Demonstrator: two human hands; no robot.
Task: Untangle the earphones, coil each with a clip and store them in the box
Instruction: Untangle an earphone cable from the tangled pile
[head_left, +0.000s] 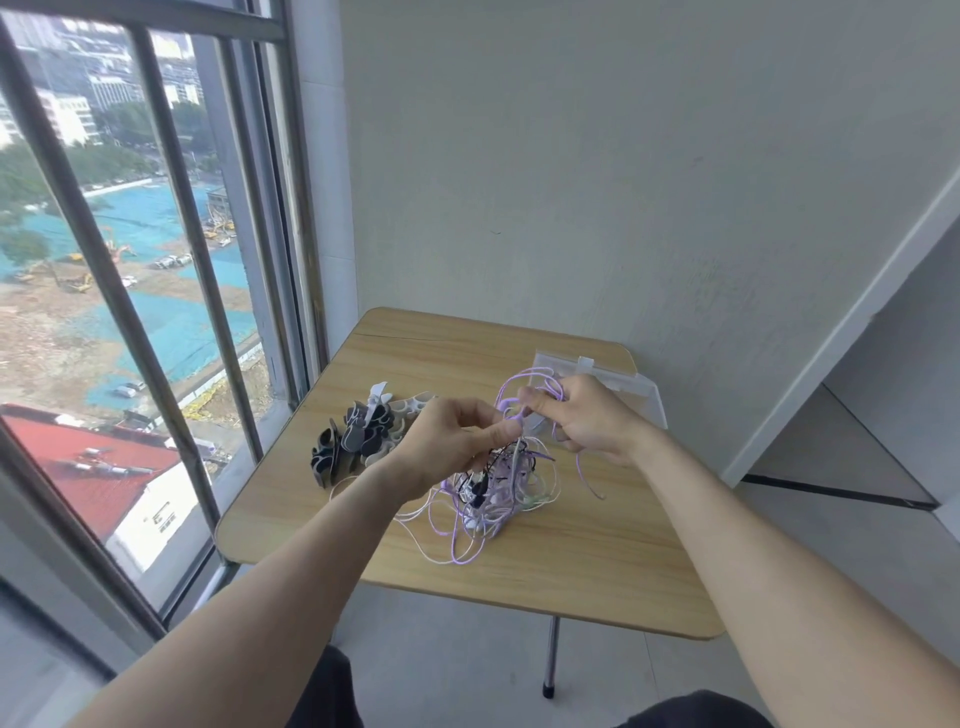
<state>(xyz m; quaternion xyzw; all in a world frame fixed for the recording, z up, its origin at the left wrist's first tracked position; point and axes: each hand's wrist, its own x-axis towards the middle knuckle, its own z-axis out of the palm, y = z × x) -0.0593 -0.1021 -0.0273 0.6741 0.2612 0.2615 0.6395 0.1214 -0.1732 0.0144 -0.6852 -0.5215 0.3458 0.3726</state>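
A tangle of earphones (483, 499) with purple, white and black cords lies on the middle of the wooden table (571, 571). My left hand (457, 441) pinches cords just above the tangle. My right hand (582, 415) holds a purple cord loop (524, 376) lifted up beside it, with a purple strand hanging down to the table. A pile of black, grey and white cable clips (358, 436) lies left of my left hand. The clear plastic box (613, 374) stands behind my right hand, partly hidden by it.
The small table stands in a corner, with a window (156, 260) along its left side and a wall (623, 182) behind it. A white shelf unit (857, 415) stands to the right. One metal table leg (551, 660) shows below the front edge.
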